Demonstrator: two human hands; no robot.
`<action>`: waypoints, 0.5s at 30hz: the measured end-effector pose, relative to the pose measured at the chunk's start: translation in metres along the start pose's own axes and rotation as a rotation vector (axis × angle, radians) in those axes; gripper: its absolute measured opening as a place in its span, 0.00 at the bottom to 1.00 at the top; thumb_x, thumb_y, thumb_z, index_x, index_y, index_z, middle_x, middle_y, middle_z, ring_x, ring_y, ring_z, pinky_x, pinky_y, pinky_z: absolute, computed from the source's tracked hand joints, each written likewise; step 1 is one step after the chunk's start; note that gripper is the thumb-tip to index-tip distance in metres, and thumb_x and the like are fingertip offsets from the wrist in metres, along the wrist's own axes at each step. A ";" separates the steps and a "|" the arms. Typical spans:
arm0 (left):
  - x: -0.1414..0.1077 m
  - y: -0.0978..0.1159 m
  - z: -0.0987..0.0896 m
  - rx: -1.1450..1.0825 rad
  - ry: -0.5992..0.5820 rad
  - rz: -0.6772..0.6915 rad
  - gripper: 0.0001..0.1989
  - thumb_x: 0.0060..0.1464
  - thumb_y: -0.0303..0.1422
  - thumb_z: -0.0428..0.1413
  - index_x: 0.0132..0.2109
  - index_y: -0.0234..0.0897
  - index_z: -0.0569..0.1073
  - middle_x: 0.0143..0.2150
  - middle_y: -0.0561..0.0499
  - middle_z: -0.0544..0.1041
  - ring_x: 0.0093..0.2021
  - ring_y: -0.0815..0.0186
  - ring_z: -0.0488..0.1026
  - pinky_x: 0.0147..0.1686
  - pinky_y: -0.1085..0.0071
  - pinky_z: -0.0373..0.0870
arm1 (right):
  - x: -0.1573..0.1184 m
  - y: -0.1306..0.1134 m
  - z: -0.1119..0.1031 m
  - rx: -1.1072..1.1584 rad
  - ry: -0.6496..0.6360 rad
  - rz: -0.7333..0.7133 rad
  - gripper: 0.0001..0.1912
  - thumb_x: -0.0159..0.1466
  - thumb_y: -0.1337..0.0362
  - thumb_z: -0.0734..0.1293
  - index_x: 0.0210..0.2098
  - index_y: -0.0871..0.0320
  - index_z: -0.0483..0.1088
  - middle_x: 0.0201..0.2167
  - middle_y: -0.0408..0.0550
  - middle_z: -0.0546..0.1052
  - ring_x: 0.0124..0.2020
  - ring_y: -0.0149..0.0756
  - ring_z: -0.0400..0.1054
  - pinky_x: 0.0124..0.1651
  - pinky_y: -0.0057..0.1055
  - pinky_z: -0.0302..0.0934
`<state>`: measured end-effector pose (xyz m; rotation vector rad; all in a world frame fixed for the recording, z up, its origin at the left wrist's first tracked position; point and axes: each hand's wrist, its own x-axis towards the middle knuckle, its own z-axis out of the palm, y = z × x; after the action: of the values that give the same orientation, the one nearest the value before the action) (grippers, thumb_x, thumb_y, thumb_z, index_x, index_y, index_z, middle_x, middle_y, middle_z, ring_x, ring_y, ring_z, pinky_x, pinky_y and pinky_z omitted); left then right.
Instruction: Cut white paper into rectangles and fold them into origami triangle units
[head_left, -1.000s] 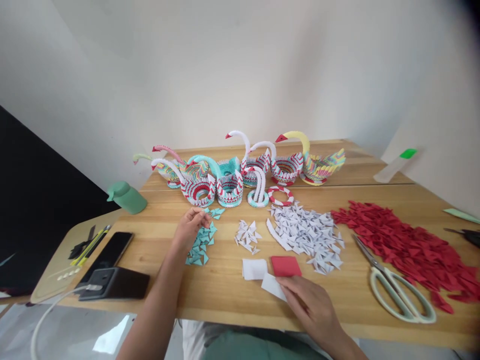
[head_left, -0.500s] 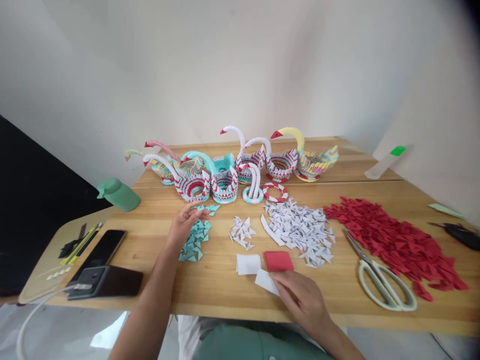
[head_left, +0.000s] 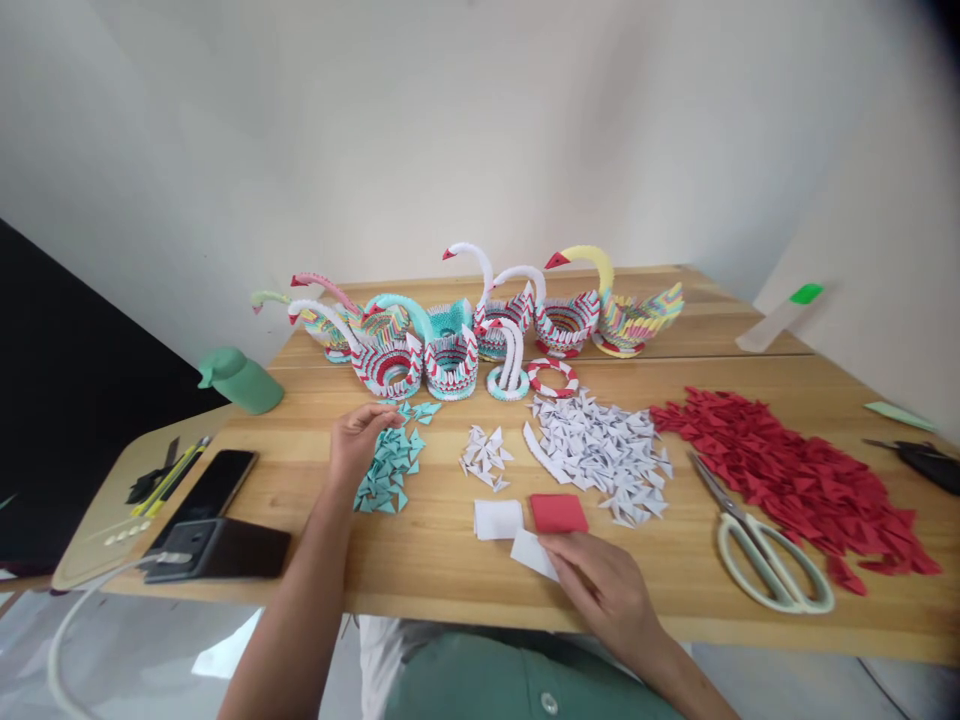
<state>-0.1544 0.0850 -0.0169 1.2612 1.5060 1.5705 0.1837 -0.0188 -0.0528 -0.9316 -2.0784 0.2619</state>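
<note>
My left hand [head_left: 355, 440] is at the upper left edge of the teal folded paper triangles [head_left: 391, 468]. Its fingertips are pinched together over the small far pieces; whether a piece is between them cannot be made out. Near the table's front edge, my right hand [head_left: 604, 590] holds a small white paper slip [head_left: 534, 554] between thumb and fingers. Just beyond that slip lie a stack of white paper slips [head_left: 498, 519] and a stack of red paper slips [head_left: 559, 513]. A small group of white folded triangles [head_left: 485, 456] lies between the teal heap and the larger white heap [head_left: 600, 450].
Several folded-paper swans [head_left: 451, 365] stand along the back, with a red-and-white paper ring [head_left: 553, 378] in front. To the right are a red triangle heap [head_left: 787, 470] and scissors [head_left: 772, 565]. A green bottle [head_left: 241, 380], phone [head_left: 214, 490] and black box [head_left: 225, 548] are left.
The fingers of my left hand have closed from a loose, spread pose into a pinch and drawn slightly left. My right hand keeps hold of the white slip. The view has shifted slightly.
</note>
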 end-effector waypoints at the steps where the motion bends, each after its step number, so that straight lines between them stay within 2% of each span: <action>1: 0.000 0.001 -0.002 0.019 0.015 0.008 0.09 0.46 0.36 0.62 0.33 0.34 0.79 0.26 0.50 0.81 0.28 0.62 0.78 0.34 0.65 0.75 | 0.000 0.000 0.000 -0.005 0.004 0.004 0.11 0.67 0.69 0.61 0.46 0.56 0.73 0.33 0.50 0.81 0.32 0.37 0.77 0.33 0.30 0.69; 5: -0.004 0.011 -0.011 0.117 0.047 0.041 0.11 0.50 0.37 0.58 0.37 0.34 0.79 0.28 0.50 0.82 0.30 0.62 0.78 0.36 0.65 0.75 | 0.000 -0.001 0.000 -0.007 0.025 0.009 0.11 0.68 0.68 0.61 0.45 0.55 0.74 0.32 0.49 0.81 0.31 0.37 0.77 0.33 0.29 0.70; 10: -0.015 0.017 -0.027 0.288 -0.001 0.058 0.14 0.54 0.38 0.56 0.42 0.36 0.80 0.29 0.49 0.82 0.34 0.60 0.79 0.41 0.64 0.73 | 0.002 -0.001 0.000 -0.023 0.054 -0.027 0.11 0.68 0.67 0.61 0.43 0.55 0.74 0.32 0.49 0.81 0.31 0.37 0.77 0.33 0.30 0.70; 12: -0.019 0.013 -0.033 0.360 -0.036 0.087 0.15 0.55 0.38 0.56 0.46 0.37 0.79 0.36 0.47 0.83 0.40 0.57 0.79 0.46 0.62 0.72 | 0.001 0.000 0.000 -0.028 0.053 -0.039 0.10 0.68 0.67 0.61 0.44 0.55 0.74 0.33 0.49 0.81 0.31 0.37 0.77 0.33 0.30 0.70; 15: -0.022 0.002 -0.040 0.591 -0.092 0.235 0.18 0.58 0.36 0.53 0.53 0.38 0.75 0.52 0.44 0.79 0.53 0.56 0.74 0.55 0.59 0.66 | 0.001 0.000 0.001 -0.023 0.050 -0.052 0.10 0.68 0.68 0.61 0.44 0.56 0.73 0.33 0.50 0.81 0.32 0.37 0.77 0.34 0.30 0.70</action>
<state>-0.1834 0.0492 -0.0151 1.8642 1.8916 1.2103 0.1829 -0.0182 -0.0526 -0.8875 -2.0606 0.1859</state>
